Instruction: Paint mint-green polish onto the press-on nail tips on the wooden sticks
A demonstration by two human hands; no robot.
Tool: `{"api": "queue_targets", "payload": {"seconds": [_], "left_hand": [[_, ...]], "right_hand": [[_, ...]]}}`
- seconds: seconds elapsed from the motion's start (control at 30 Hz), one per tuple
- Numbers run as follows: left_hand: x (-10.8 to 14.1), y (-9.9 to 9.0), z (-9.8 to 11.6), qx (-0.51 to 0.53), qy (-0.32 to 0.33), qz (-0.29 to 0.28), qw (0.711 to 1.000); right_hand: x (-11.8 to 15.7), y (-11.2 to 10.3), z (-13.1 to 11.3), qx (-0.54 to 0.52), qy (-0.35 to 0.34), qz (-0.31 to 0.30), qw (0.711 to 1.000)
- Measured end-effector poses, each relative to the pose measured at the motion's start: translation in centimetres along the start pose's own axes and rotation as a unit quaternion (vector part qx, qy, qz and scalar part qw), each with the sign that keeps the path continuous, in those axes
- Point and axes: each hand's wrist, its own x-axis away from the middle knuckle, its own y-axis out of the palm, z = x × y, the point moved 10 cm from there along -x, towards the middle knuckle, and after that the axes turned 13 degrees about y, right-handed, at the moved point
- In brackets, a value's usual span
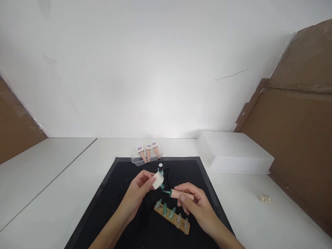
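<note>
Fingers point(150, 181) of the left hand point(138, 188) pinched on a tilted white bottle point(157, 181); in the right hand point(197, 204), closed around a pink brush handle point(183, 195), green brush tip point(166, 192) near the bottle's mouth. Between the forearms, on a black mat point(140, 221), brown strip point(175, 221) of five nail tips, three green. Beyond, clear tray point(137, 162) with three pink-capped bottles point(148, 152), partly over tabletop point(109, 152).

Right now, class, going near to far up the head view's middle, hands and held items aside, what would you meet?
Strip of nail tips, small white-topped bottle, clear tray, white wall.
</note>
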Motion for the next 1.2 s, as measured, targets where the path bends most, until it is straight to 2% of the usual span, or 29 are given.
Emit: {"api": "queue_targets", "payload": {"seconds": [0.1,0.2,0.33,0.6,0.73,0.97,1.2], "left_hand": [[-0.3,-0.4,0.1,-0.098,0.038,0.002,0.994],[-0.4,-0.1,-0.4,-0.152,0.061,-0.033,0.986],[-0.4,0.4,-1.8,-0.204,0.062,-0.079,0.974],[-0.4,0.8,-3.2,-0.261,0.054,-0.117,0.957],[-0.2,1.0,-3.0,-0.294,0.04,-0.13,0.946],[-0.1,1.5,-1.9,-0.315,0.097,-0.146,0.933],[0.0,1.5,-1.5,-0.342,0.082,-0.163,0.922]], "right_hand": [[-0.1,-0.1,-0.1,-0.011,0.002,0.001,1.0],[-0.1,-0.1,-0.3,-0.026,0.001,0.0,1.0],[-0.1,-0.1,-0.4,-0.039,0.0,0.002,0.999],[-0.1,-0.3,-0.5,-0.043,0.005,0.007,0.999],[0.0,-0.3,-0.5,-0.038,0.01,0.012,0.999],[-0.2,-0.4,-0.4,-0.042,0.016,0.02,0.999],[-0.3,-0.3,-0.4,-0.041,0.023,0.019,0.999]]}}
